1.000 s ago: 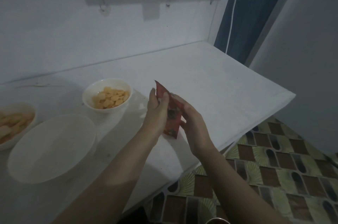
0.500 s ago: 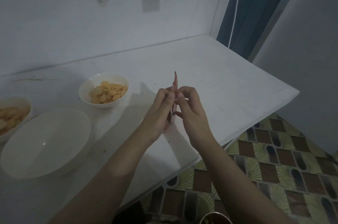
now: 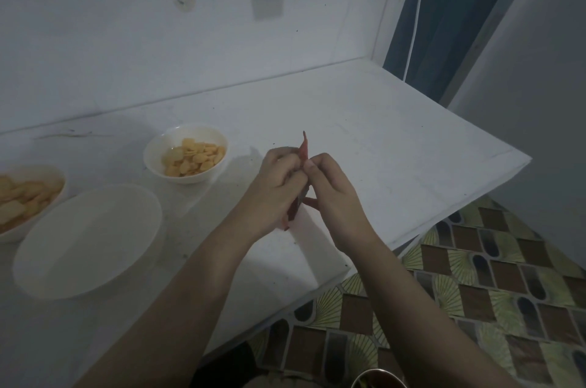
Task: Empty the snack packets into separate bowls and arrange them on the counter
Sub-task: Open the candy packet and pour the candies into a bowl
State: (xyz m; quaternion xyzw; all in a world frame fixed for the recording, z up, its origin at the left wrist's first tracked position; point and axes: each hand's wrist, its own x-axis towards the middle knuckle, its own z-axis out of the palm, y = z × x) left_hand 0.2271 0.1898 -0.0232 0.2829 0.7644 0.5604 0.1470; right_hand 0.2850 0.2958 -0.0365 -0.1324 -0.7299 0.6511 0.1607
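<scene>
A thin red snack packet (image 3: 303, 150) stands edge-on between my hands above the white counter (image 3: 380, 146). My left hand (image 3: 275, 191) grips it from the left and my right hand (image 3: 329, 191) pinches it from the right, fingers curled, near its upper half. Its top tip pokes above my fingers and its lower end shows below them. To the left sit a small white bowl (image 3: 158, 150) of yellow snacks, a large empty white bowl (image 3: 88, 238), and a third bowl (image 3: 60, 175) of pale snacks at the frame's left edge.
The counter ends in a corner at the right, over a patterned tile floor (image 3: 475, 276). A white wall runs behind it and a blue curtain (image 3: 444, 13) hangs at the far right. The rim of a metal vessel (image 3: 377, 379) shows at the bottom edge.
The packet turned from showing its flat face to edge-on, and both hands closed tighter round it. The hands stay over the same part of the counter.
</scene>
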